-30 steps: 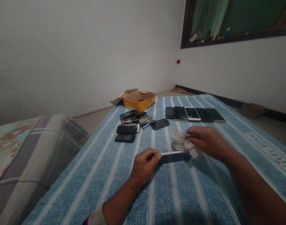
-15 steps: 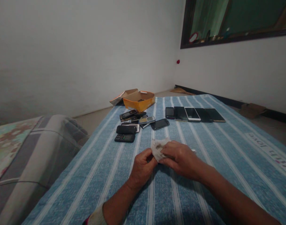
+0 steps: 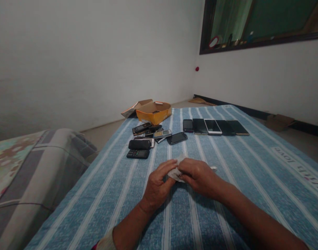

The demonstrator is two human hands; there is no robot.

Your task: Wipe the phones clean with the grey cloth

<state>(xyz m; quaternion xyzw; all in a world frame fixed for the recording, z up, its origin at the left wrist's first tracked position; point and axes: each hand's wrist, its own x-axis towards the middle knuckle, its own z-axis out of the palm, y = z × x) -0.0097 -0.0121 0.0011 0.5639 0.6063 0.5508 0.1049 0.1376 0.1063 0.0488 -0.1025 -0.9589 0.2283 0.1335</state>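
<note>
A crumpled white tissue (image 3: 175, 174) is pinched in the fingers of my right hand (image 3: 199, 174), over the striped cloth. My left hand (image 3: 159, 182) meets it from the left, thumb below and fingers above, gripping something that the tissue and my fingers hide. A small whitish object (image 3: 213, 168) lies just beyond my right wrist, partly covered. Ahead, a touchscreen phone (image 3: 177, 138) lies on the cloth beside a loose pile of older phones, among them a silver keypad phone (image 3: 162, 133) and a black keypad phone (image 3: 137, 154).
An orange cardboard box (image 3: 151, 117) with its lid open stands behind the pile. To the right, several phones lie side by side, including a white one (image 3: 213, 127). Blue striped cloth (image 3: 127, 208) covers the surface. A draped piece of furniture (image 3: 44, 166) is at left.
My left fingers have extended up over the tissue's edge. The tissue looks flatter and more covered, and my right hand has shifted slightly. The phones stay where they lie.
</note>
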